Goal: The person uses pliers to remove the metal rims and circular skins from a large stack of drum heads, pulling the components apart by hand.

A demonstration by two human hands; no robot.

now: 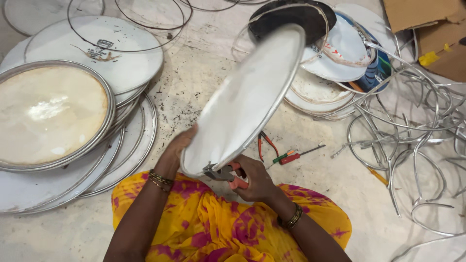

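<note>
The left hand (pixel 175 150) has its fingers hidden behind the tilted white drum skin (pixel 242 102). The pliers (pixel 224 173) bite its rim, their tips too small to read. At nine o'clock the stack of drum skins (pixel 53 116) is cut by the edge; at three o'clock, the tangled metal hoops (pixel 417 131).

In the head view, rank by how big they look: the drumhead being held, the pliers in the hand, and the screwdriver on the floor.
1. Drumhead, by far the largest, though it is tilted and nearer the camera.
2 and 3. Pliers and screwdriver look about alike; the right hand hides part of the pliers.
</note>
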